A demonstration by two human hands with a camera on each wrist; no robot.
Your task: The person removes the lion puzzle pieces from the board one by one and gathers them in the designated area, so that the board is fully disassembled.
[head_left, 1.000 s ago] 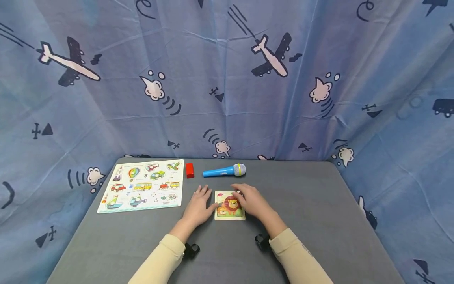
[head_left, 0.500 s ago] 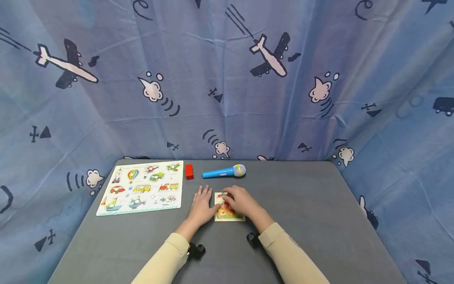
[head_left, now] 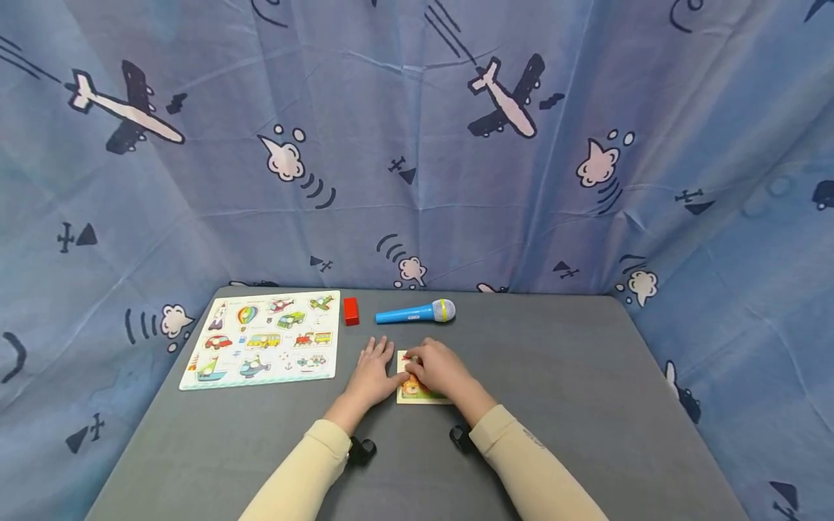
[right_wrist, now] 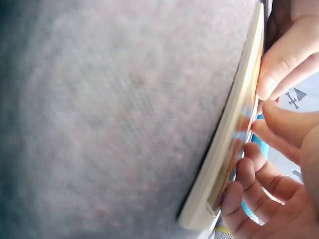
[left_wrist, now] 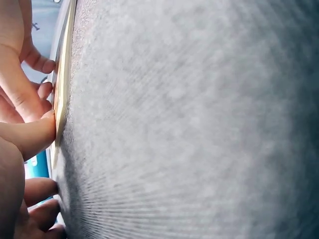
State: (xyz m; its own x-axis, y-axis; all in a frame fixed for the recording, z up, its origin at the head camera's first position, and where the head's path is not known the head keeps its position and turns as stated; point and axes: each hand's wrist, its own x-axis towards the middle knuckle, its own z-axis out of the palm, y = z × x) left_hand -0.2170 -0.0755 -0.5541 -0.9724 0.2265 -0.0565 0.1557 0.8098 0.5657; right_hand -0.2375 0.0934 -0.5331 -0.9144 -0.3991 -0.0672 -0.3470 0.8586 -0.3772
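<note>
A small square wooden picture puzzle point(head_left: 423, 397), with an orange lion partly visible, lies flat on the grey table in the head view. My left hand point(head_left: 370, 381) rests at its left side, fingers stretched out on the table and thumb touching the puzzle's edge. Over the upper right part bends my right hand point(head_left: 444, 367), its fingertips touching the picture. In the right wrist view, those bent fingers point(right_wrist: 246, 172) meet the surface of the puzzle point(right_wrist: 227, 154), with the left thumb close by. No separate piece shows between them. Much of the picture is hidden beneath the right hand.
Left of the hands lies a large white vehicle-picture board point(head_left: 267, 362). A red block point(head_left: 351, 311) is beside its upper right corner. Behind the puzzle lies a blue toy microphone point(head_left: 417, 313). A blue printed curtain point(head_left: 365, 188) hangs behind the table.
My right hand has moved left across the puzzle and now covers more of the lion. The left hand stays at the puzzle's left edge. The head view has shifted slightly.
</note>
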